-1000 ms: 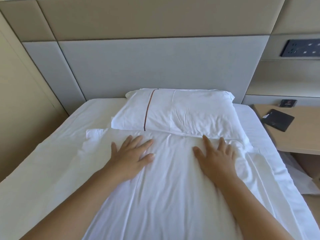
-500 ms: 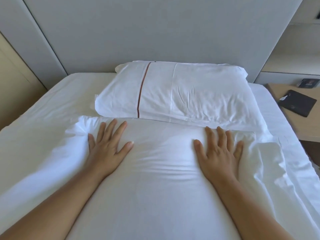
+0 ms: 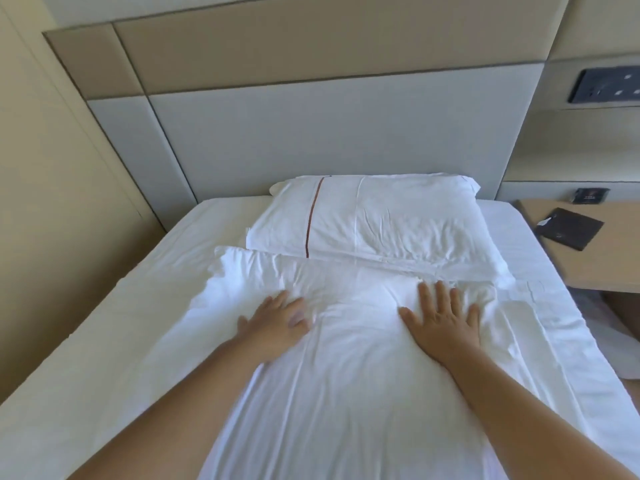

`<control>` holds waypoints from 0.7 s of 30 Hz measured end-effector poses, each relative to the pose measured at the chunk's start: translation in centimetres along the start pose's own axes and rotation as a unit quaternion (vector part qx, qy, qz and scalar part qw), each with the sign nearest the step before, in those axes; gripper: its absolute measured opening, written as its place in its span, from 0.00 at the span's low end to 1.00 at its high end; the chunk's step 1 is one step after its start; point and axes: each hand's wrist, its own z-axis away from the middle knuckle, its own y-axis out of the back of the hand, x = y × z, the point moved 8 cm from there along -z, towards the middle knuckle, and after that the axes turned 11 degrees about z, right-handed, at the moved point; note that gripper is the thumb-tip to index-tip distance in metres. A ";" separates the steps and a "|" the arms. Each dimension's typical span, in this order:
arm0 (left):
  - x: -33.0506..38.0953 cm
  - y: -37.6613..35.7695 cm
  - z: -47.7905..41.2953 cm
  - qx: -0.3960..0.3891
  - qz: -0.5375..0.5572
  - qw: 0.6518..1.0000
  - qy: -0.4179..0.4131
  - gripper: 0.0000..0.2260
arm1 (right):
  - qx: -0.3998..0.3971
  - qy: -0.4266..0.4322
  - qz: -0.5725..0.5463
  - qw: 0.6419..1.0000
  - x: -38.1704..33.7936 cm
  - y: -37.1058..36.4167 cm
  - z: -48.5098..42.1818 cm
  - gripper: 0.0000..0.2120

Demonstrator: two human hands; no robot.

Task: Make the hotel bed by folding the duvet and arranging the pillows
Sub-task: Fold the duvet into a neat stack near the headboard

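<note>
A white pillow (image 3: 377,216) with a thin red stripe lies flat at the head of the bed, against the grey headboard (image 3: 329,133). The folded white duvet (image 3: 346,375) runs down the middle of the bed, its top edge just below the pillow. My left hand (image 3: 277,320) rests palm down on the duvet near its upper left, fingers slightly blurred. My right hand (image 3: 441,315) lies flat on the duvet's upper right with fingers spread. Neither hand holds anything.
The white bed sheet (image 3: 145,306) shows on both sides of the duvet. A beige wall (image 3: 52,185) borders the bed's left side. A wooden nightstand (image 3: 595,265) at the right carries a dark folder (image 3: 569,228). A switch panel (image 3: 606,84) sits on the wall above.
Both hands have slid back down the duvet, away from the pillow, and my left hand has moved inward to the right. The view has pulled back and tilted up.
</note>
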 end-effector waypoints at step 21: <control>-12.6 12.4 70.4 0.070 0.022 0.981 -0.182 0.31 | 0.087 0.053 0.004 0.995 -12.0 20.0 69.6 0.26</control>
